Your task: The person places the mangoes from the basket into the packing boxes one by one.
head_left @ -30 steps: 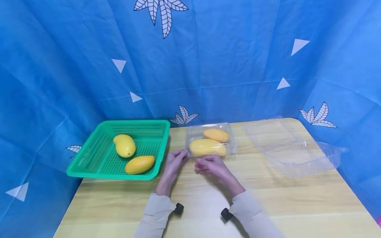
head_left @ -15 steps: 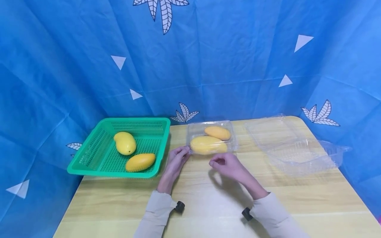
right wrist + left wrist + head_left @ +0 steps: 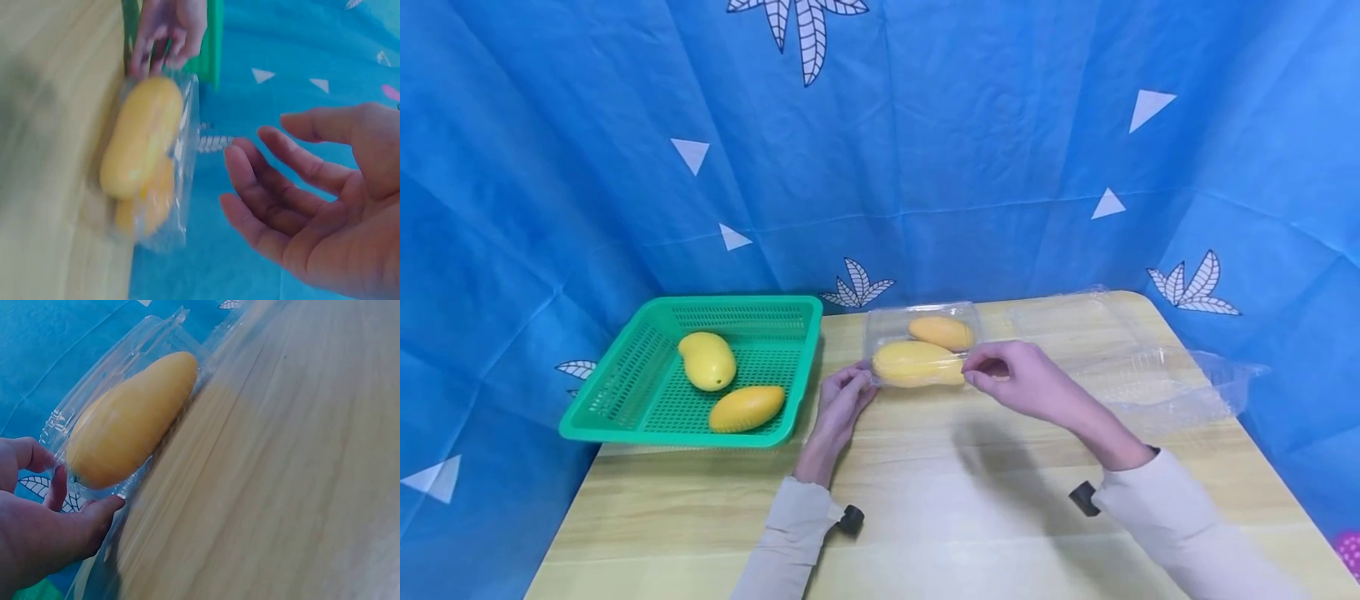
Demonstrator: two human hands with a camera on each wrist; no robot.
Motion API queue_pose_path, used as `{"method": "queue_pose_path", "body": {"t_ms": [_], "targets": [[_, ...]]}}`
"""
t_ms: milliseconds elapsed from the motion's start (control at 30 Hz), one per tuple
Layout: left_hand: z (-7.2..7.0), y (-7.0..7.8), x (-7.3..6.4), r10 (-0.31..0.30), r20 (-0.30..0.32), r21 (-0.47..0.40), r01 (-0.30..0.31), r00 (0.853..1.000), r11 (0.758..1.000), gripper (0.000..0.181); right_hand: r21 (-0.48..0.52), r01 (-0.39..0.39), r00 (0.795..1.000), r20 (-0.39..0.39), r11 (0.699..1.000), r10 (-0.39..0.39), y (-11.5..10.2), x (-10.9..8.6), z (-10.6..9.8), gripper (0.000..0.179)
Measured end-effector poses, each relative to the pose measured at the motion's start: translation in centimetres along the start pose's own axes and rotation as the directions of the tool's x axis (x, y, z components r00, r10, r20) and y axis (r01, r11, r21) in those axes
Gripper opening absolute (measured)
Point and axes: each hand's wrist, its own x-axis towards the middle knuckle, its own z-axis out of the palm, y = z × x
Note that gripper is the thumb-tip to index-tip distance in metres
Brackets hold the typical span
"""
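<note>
Fingers (image 3: 31, 453) of the left hand (image 3: 838, 408) bent in a pinch on the near-left corner of a clear box (image 3: 887, 325), probably to steady so light a shell against sliding. At the other end of the same side, right hand (image 3: 1033, 383) raised above the desk (image 3: 895, 500), judging by the detached shadow: fingers loosely curved, nothing between them, apart from the box in the right wrist view. Position apparently suited to the near-right corner, opposite the pinch.

Clear box itself close to the far edge of the desk, between the far-left and far-right corners, seemingly for equal reach from both arms. Under clear plastic, a large mango (image 3: 910, 364) along the near wall and a smaller mango (image 3: 942, 332) beyond it, toward the far edge; side-by-side order probably dictated by the narrow interior. Latching of the lid: impossible to tell.

Across the far-left corner, a green basket (image 3: 677, 438) with a curved yellow mango (image 3: 708, 362) and an orange-yellow mango (image 3: 747, 408); raised walls presumably useful against rolling. By the right edge, a second box (image 3: 1150, 387), unfolded, perhaps set there to spare the middle
</note>
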Motion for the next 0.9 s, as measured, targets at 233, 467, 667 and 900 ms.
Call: {"method": "queue_pose_path", "body": {"t_ms": [233,467,667,900], "targets": [[-0.1,-0.2,-0.1,0.027,-0.023,-0.013,-0.027,0.999,1.0,0.012,-0.035,0.063,0.998,0.015,0.997,-0.062,1.0,0.3,-3.0,0.015],[0.1,0.1,0.0,0.026,-0.062,-0.036,-0.028,0.998,0.999,0.011,-0.164,0.081,0.997,0.022,0.983,-0.079,2.5,-0.3,-6.6,0.031],[0.6,0.1,0.1,0.038,-0.102,-0.061,-0.044,0.994,0.997,0.014,-0.284,0.076,0.997,0.027,0.956,-0.072,3.5,-1.6,-9.3,0.037],[0.8,0.3,0.4,0.048,-0.142,-0.081,-0.06,0.989,0.995,0.018,-0.383,0.072,0.996,-0.017,0.921,-0.085,5.6,-2.8,-11.6,0.039]]}}
